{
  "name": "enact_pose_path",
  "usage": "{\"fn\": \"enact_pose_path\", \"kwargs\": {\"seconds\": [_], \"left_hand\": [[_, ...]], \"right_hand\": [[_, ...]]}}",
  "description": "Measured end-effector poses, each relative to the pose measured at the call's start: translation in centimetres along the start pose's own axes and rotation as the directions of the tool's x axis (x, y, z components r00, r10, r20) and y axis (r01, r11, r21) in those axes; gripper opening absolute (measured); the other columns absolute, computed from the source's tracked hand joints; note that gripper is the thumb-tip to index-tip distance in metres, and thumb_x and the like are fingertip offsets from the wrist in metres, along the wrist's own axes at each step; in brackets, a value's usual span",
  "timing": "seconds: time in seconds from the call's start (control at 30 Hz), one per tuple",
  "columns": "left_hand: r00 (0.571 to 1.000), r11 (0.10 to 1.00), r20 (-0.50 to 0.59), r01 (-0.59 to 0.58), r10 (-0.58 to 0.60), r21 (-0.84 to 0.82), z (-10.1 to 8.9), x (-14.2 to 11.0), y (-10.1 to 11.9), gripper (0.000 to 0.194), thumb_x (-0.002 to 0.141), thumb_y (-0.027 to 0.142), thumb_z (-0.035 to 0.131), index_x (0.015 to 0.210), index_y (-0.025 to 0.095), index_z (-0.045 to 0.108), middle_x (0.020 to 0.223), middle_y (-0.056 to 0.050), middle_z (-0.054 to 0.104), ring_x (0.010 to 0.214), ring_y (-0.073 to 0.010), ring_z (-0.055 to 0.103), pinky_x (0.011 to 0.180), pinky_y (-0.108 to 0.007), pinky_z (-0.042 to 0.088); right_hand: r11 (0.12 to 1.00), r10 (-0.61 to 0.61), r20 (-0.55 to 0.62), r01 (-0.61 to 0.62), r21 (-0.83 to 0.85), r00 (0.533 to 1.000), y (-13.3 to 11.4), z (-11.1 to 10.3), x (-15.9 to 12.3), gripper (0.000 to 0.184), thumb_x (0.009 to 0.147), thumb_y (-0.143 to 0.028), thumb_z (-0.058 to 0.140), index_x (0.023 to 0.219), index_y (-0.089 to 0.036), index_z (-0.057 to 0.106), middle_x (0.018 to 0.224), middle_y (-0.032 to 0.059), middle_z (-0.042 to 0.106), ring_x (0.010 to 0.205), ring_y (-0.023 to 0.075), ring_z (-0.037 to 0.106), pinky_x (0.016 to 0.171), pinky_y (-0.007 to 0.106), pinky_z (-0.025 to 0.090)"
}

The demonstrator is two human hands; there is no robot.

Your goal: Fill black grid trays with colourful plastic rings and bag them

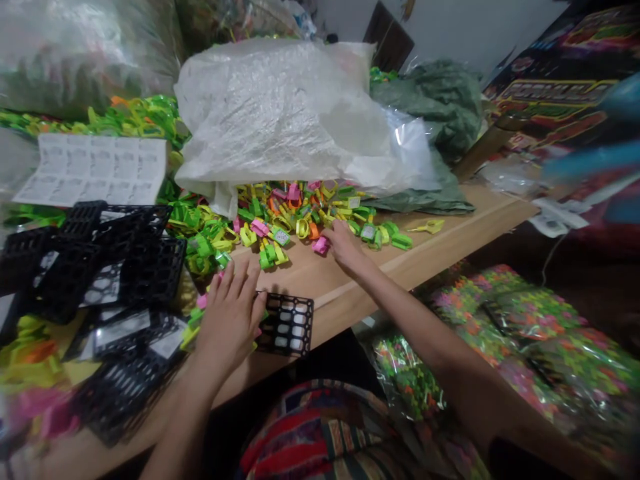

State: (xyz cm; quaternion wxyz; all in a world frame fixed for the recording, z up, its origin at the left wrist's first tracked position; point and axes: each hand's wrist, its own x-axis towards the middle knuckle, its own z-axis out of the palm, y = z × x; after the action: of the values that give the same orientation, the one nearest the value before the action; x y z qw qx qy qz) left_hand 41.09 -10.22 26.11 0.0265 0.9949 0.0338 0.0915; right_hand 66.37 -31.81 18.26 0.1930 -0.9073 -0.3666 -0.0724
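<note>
My left hand (230,320) rests palm-down with its fingers apart, at the left edge of a black plastic grid card (287,325) with oval holes. Small yellow and pink plastic pieces lie under and beside that hand. My right hand (343,247) reaches across the wooden table (345,283), its fingertips at a pink plastic piece (321,245). Around it spreads a heap of small green, yellow, pink and orange plastic pieces (285,223). Whether those fingers grip the pink piece is hidden.
Stacked black plastic grids (100,280) cover the table's left side, below a printed paper sheet (90,170). A white plastic sack (280,113) and a green bag (430,113) stand behind the heap. Filled clear bags (530,333) lie below the table's right edge.
</note>
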Motion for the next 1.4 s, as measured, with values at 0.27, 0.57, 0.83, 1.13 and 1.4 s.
{"fn": "enact_pose_path", "kwargs": {"seconds": [0.27, 0.57, 0.83, 1.13, 1.4], "left_hand": [[0.999, 0.989, 0.034, 0.036, -0.031, -0.144, -0.7, -0.3, -0.1, 0.057, 0.107, 0.038, 0.027, 0.157, 0.012, 0.035, 0.168, -0.015, 0.028, 0.157, -0.0321, 0.021, 0.127, -0.057, 0.022], [0.998, 0.978, 0.032, 0.054, -0.049, -0.200, -0.5, 0.0, -0.1, 0.057, 0.104, 0.035, 0.030, 0.156, 0.013, 0.035, 0.165, -0.014, 0.035, 0.157, -0.0309, 0.023, 0.128, -0.056, 0.018], [0.997, 0.973, 0.069, 0.053, -0.039, -0.224, -1.1, -0.1, 0.0, 0.059, 0.106, 0.041, 0.025, 0.157, 0.013, 0.033, 0.165, -0.015, 0.035, 0.157, -0.0295, 0.022, 0.129, -0.055, 0.018], [0.990, 0.996, 0.121, 0.076, -0.069, -0.053, -1.5, 1.4, 1.2, 0.047, 0.106, 0.038, 0.034, 0.138, 0.015, 0.061, 0.160, -0.013, 0.044, 0.154, -0.0385, 0.029, 0.123, -0.065, 0.024], [0.995, 0.997, 0.085, 0.049, -0.044, -0.057, -1.6, 0.6, 0.4, 0.048, 0.106, 0.036, 0.030, 0.122, 0.016, 0.071, 0.153, -0.012, 0.054, 0.150, -0.0359, 0.038, 0.123, -0.065, 0.028]], "right_hand": [[0.963, -0.138, 0.145, 0.098, 0.252, 0.980, -3.1, -0.6, -3.4, 0.007, 0.093, -0.017, 0.064, 0.092, -0.015, 0.070, 0.101, 0.0111, 0.061, 0.099, 0.0252, 0.051, 0.089, 0.037, 0.041], [0.546, -0.216, 0.166, -0.022, 0.837, 0.962, -12.8, 1.6, -5.3, 0.022, 0.096, -0.017, 0.057, 0.117, -0.018, 0.065, 0.108, 0.0048, 0.071, 0.096, 0.0183, 0.065, 0.089, 0.030, 0.050], [0.676, -0.329, 0.109, 0.153, 0.721, 0.938, -14.6, 5.9, -6.5, 0.047, 0.079, 0.005, 0.042, 0.118, -0.015, 0.059, 0.112, 0.0106, 0.068, 0.101, 0.0206, 0.062, 0.091, 0.032, 0.049], [0.593, -0.482, 0.234, 0.118, 0.797, 0.844, -13.2, 3.0, -3.4, 0.018, 0.090, -0.006, 0.052, 0.094, -0.016, 0.067, 0.086, 0.0021, 0.068, 0.077, 0.0144, 0.059, 0.072, 0.024, 0.045], [0.925, -0.206, 0.029, 0.185, 0.332, 0.978, -9.3, 2.5, 3.0, 0.031, 0.098, -0.009, 0.046, 0.112, -0.019, 0.072, 0.100, 0.0090, 0.059, 0.096, 0.0227, 0.050, 0.086, 0.034, 0.042]]}}
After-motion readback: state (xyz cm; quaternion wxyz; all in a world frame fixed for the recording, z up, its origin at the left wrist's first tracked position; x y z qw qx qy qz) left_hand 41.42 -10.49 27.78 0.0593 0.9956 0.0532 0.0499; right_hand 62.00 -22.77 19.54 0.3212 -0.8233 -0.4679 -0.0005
